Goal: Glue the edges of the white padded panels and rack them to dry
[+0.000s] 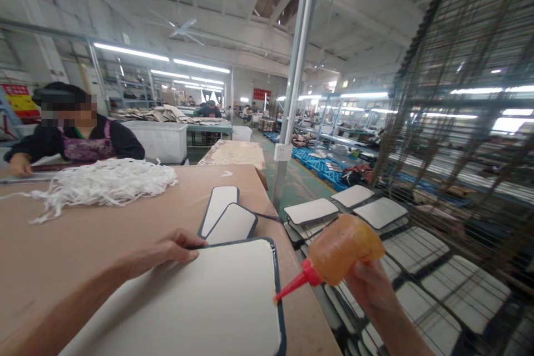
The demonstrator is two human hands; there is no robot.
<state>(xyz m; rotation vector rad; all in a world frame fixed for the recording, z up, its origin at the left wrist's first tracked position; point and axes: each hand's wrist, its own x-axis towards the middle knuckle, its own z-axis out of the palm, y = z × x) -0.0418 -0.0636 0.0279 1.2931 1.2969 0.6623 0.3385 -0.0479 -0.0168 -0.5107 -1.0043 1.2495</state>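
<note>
A large white panel (200, 300) with a dark edge lies at the near side of the brown table. My left hand (179, 247) grips its far edge, thumb on the white face. In my right hand (367, 278) is an orange bottle (344, 247) with a red nozzle, tilted down to the left. The nozzle tip touches the panel near its right edge, where a thin pale line runs along the dark border. Two smaller white panels (233, 222) with dark edges overlap just beyond the large one.
White strips (112, 181) are heaped on the table (50, 245) at the left, with a person (92, 139) behind them. Right of the table, a wire rack (450, 300) holds several white panels. A metal post (292, 89) rises beyond the table's right edge.
</note>
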